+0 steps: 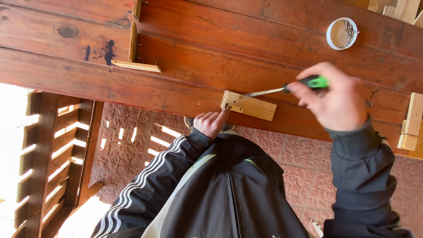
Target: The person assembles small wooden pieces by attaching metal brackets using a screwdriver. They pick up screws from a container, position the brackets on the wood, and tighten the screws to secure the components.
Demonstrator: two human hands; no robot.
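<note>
Here right hand (337,99) fisted round screwdriver (286,88); left hand (211,122) curled, fingertips pressing pale wood block (249,105).

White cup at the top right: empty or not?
Not empty. The white cup stands open on the wooden table, with a few metal screws against its inner wall.

Two bare hands are seen: the left hand (211,123) and the right hand (337,99). The left arm is covered by a black sleeve (150,180) marked with three white stripes running along its length. The right arm is covered by a plain dark grey sleeve (363,176), bunched in folds at the cuff. A black jacket (233,194) is worn on the trunk, closed by a central zip; thin pale green piping is noted on either side of the chest.
</note>
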